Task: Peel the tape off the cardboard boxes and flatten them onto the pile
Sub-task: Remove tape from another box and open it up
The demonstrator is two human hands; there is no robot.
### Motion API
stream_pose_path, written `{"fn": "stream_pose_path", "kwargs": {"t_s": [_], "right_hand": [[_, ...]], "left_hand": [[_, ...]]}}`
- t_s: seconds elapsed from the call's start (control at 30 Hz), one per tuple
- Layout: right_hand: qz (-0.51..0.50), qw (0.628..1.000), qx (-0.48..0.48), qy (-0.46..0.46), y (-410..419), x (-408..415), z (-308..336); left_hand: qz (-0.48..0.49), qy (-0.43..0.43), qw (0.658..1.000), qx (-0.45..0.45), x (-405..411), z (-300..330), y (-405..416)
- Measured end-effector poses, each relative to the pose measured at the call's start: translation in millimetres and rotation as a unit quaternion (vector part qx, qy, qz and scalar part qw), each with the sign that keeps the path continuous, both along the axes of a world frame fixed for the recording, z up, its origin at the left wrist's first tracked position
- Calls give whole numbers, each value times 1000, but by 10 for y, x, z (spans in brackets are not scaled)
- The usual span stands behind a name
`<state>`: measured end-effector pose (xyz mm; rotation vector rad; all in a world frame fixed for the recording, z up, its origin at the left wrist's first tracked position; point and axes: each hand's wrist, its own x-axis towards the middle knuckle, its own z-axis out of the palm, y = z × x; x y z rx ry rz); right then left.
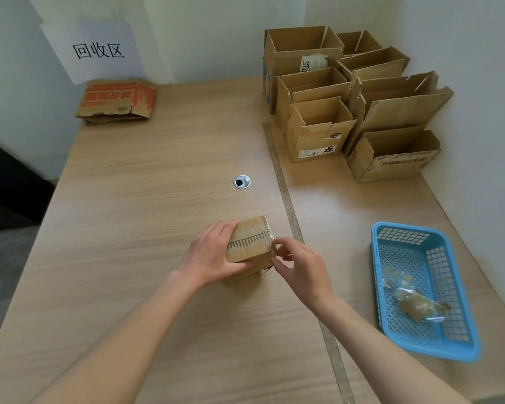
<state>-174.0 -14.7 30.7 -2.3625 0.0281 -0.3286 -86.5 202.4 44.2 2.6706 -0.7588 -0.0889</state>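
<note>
Your two bare forearms reach in from the bottom edge over a light wood-grain table (134,176). Starting at the far left, a flattened pile of cardboard (115,101) with red printing lies in the back corner, against a white wall carrying a paper sign (95,51) with three black characters.

Moving toward the centre, your left hand (212,256) grips the left side of a small sealed cardboard box (250,243), fingers curled over its top edge and thumb along its near face. A strip of clear tape (257,238) runs across the box top. Your right hand (299,265) sits at the box's right edge, thumb and forefinger pinching the tape end there. A round metal grommet (242,181) lies in the table beyond the box.

Just right of your hands, a long metal ruler (289,205) lies lengthwise on the table. Past it, at the back right, a group of opened cardboard boxes (350,97) stands upright, flaps raised. Nearer you on the right, a blue plastic basket (449,349) holds crumpled tape scraps (414,298).
</note>
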Motion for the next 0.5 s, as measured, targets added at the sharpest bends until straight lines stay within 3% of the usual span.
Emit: {"fn": "stream_pose_path", "kwargs": {"t_s": [0.37, 0.5], "right_hand": [[-39, 999, -26, -17, 62, 8, -26], [0, 997, 41, 61, 30, 69, 98]], "left_hand": [[3, -3, 1000, 12, 0, -19, -24], [-7, -8, 1000, 29, 28, -3, 9]]}}
